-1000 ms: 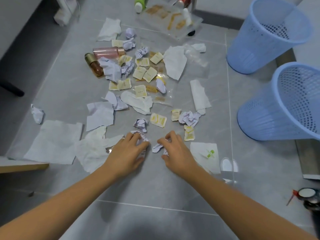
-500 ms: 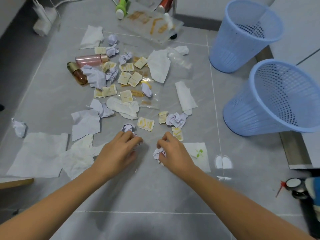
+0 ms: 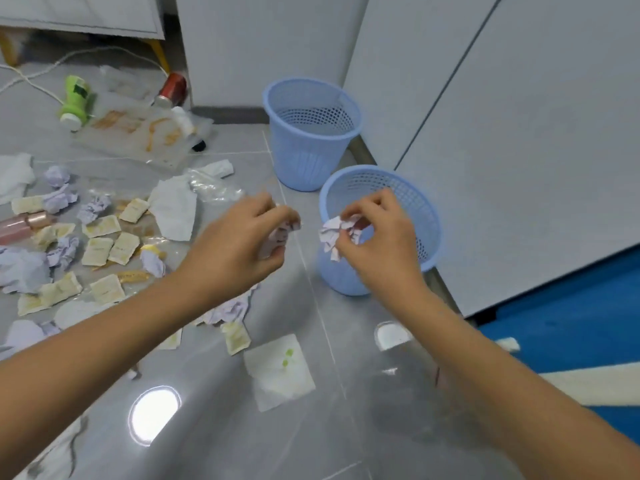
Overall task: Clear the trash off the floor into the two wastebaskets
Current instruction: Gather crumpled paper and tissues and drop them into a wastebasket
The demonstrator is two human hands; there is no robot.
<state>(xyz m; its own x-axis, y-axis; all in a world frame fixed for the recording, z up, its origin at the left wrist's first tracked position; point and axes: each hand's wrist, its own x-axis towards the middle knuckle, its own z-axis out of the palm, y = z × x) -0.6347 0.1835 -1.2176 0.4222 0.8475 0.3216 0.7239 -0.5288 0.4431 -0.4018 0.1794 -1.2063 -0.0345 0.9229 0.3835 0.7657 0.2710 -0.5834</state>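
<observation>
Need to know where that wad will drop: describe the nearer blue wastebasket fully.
The nearer wastebasket is light blue, plastic by the look, round and tapering to a narrower base, with a rolled rim, a perforated mesh upper wall and solid ribbed lower wall. It stands upright on the grey tiled floor, by the white cabinet. The right hand, pinching a crumpled paper wad, overlaps its mouth. Contents are not visible.

Crumpled paper (image 3: 334,233) over near blue wastebasket (image 3: 427,216).
</observation>
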